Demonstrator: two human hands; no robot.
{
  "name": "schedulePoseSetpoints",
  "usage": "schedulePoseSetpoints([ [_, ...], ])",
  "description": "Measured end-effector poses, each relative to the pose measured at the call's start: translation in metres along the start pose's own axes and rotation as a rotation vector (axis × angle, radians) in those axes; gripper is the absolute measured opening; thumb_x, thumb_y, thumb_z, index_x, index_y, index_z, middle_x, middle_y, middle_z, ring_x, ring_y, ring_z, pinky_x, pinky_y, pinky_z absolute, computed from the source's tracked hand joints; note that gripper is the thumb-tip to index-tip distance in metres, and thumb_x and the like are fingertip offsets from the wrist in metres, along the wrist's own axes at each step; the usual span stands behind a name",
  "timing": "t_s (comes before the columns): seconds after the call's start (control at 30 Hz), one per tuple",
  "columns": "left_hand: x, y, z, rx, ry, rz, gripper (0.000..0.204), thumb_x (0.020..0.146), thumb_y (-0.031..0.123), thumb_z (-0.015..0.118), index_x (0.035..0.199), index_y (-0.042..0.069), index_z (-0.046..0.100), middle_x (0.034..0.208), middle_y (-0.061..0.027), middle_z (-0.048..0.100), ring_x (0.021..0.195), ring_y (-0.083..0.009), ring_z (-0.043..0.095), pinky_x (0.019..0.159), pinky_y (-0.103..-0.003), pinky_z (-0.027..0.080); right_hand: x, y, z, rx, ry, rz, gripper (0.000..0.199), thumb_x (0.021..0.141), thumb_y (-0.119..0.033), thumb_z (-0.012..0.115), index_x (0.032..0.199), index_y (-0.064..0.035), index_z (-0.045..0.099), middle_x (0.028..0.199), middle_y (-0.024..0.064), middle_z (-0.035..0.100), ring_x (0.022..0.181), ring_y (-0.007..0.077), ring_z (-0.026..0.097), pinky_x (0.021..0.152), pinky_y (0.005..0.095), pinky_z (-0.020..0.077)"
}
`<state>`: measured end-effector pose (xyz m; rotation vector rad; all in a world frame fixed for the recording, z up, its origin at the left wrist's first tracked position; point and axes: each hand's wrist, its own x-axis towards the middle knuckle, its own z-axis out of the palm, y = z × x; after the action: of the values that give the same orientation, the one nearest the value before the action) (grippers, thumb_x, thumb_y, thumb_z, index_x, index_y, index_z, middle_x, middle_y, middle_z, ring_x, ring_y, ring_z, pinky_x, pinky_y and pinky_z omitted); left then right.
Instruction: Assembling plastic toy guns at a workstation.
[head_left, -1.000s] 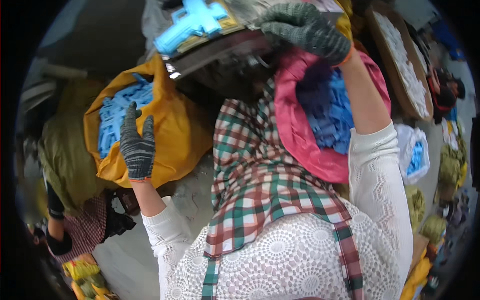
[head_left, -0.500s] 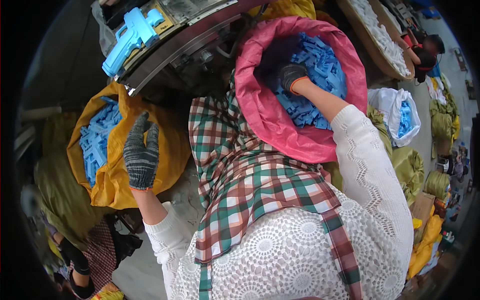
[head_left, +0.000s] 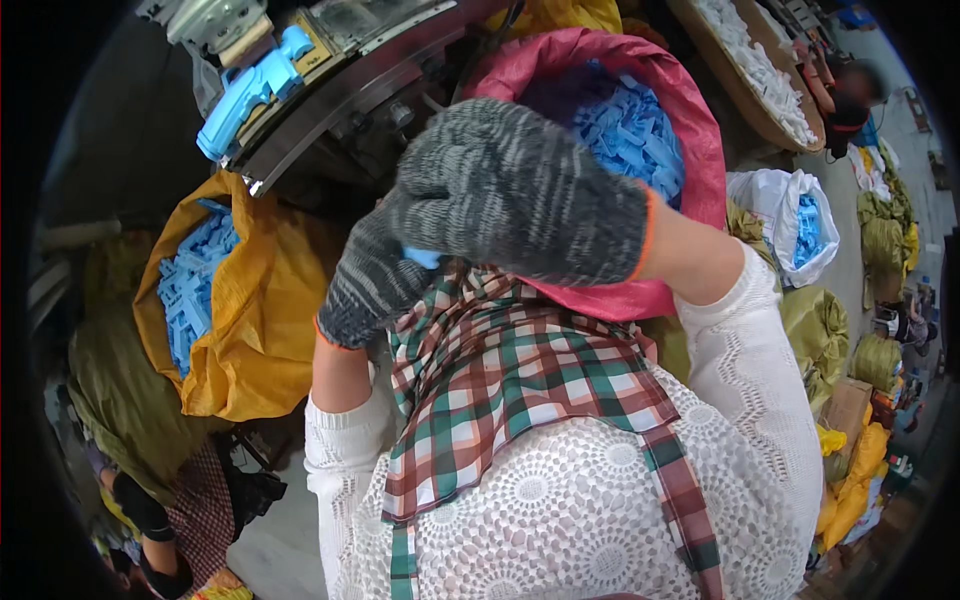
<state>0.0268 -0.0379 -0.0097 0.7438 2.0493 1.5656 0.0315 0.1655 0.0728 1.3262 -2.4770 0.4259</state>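
Note:
My right hand (head_left: 520, 190), in a dark grey knitted glove with an orange cuff, is curled closed in front of my apron and hides much of what lies behind it. Against it, lower and to the left, my left hand (head_left: 375, 280) is closed too, in a matching glove. A small bit of a light-blue plastic piece (head_left: 422, 258) peeks out between the two; the gloves cover the rest. Just beyond stands a pink woven sack (head_left: 700, 130) holding many blue plastic pieces (head_left: 635, 130).
A light-blue toy gun (head_left: 250, 95) lies on a machine bed at upper left, under a metal machine head (head_left: 220, 25). A yellow sack (head_left: 255, 330) of blue parts stands left, a white sack (head_left: 765, 200) right. A person (head_left: 855, 105) is at far right.
My right hand has come out of the pink sack toward me, and my left hand has moved right to meet it. The metal machine head now shows above the toy gun.

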Motion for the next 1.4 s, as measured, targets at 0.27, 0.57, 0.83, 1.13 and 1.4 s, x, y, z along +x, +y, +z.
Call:
schedulePoseSetpoints([
  [0.27, -0.010, -0.008, -0.002, 0.860, 0.709, 0.248, 0.057, 0.067, 0.012, 0.068, 0.121, 0.001, 0.053, 0.108, -0.0175, 0.062, 0.097, -0.0312, 0.062, 0.085, -0.036, 0.048, -0.010, 0.013, 0.027, 0.188, 0.140, 0.158, 0.037, 0.076, -0.013, 0.066, 0.112, -0.0107, 0.060, 0.116, 0.0148, 0.059, 0.108, 0.0288, 0.057, 0.089, 0.0371, 0.0475],
  [0.57, 0.026, 0.009, -0.089, 1.289, 1.123, 0.391, 0.066, 0.076, 0.030, 0.071, 0.129, 0.002, 0.044, 0.121, -0.0183, 0.053, 0.117, -0.0347, 0.046, 0.100, -0.042, 0.035, -0.014, 0.057, 0.010, 0.571, 0.430, 0.374, 0.047, 0.067, 0.008, 0.071, 0.112, -0.0024, 0.059, 0.119, 0.0103, 0.057, 0.114, 0.0208, 0.053, 0.096, 0.0325, 0.0430],
  [0.83, 0.020, 0.044, -0.136, 1.345, 0.666, -0.054, 0.063, 0.075, 0.026, 0.071, 0.130, 0.013, 0.046, 0.118, -0.0156, 0.054, 0.105, -0.0344, 0.052, 0.089, -0.042, 0.043, 0.023, 0.061, 0.021, 0.686, 0.493, 0.297, 0.049, 0.068, 0.002, 0.074, 0.114, -0.0047, 0.059, 0.114, 0.0079, 0.060, 0.106, 0.0180, 0.057, 0.091, 0.0311, 0.0457],
  [1.13, -0.083, -0.014, -0.071, 1.411, 0.856, 0.189, 0.053, 0.078, 0.022, 0.069, 0.123, 0.003, 0.051, 0.110, -0.0144, 0.058, 0.098, -0.0326, 0.054, 0.087, -0.041, 0.042, 0.099, 0.115, 0.047, 0.527, 0.281, 0.134, 0.036, 0.075, -0.017, 0.071, 0.110, -0.0118, 0.064, 0.117, 0.0067, 0.060, 0.107, 0.0200, 0.058, 0.092, 0.0311, 0.0453],
  [1.4, -0.181, -0.077, -0.161, 1.532, 1.140, -0.200, 0.046, 0.076, 0.029, 0.070, 0.113, 0.004, 0.059, 0.104, -0.0196, 0.061, 0.093, -0.0365, 0.056, 0.085, -0.043, 0.043, 0.114, 0.131, 0.064, 0.199, 0.297, -0.001, 0.033, 0.084, -0.019, 0.062, 0.115, -0.0076, 0.059, 0.117, 0.0111, 0.058, 0.109, 0.0253, 0.055, 0.094, 0.0344, 0.0421],
])
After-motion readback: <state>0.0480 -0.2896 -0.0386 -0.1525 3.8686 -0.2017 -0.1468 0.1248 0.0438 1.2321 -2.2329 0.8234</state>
